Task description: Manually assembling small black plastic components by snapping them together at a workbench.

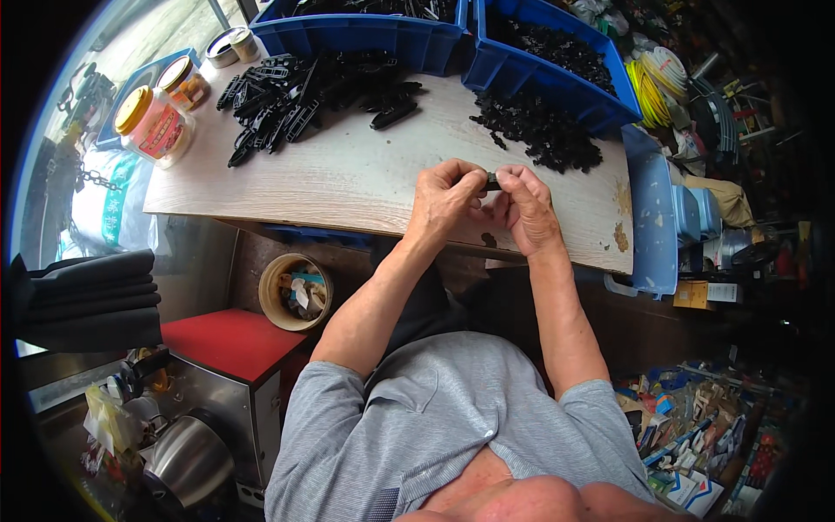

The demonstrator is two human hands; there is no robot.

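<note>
Left hand (448, 198) and right hand (531, 210): fingertips pinched on a small dark part (492, 182) between them. A loosened pinch could drop the part over the near edge of the table (374, 165). Beyond the fingers, the left bin (417, 45) holds slender dark pieces, the right bin (513, 74) small black ones; leftward and lower, a bucket (271, 318) holds mixed scraps.

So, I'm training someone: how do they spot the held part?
Find the pale table; over its near side are the left hand and right hand. Between them is one small dark part, gripped singly, unlike the heaped black pieces.
</note>
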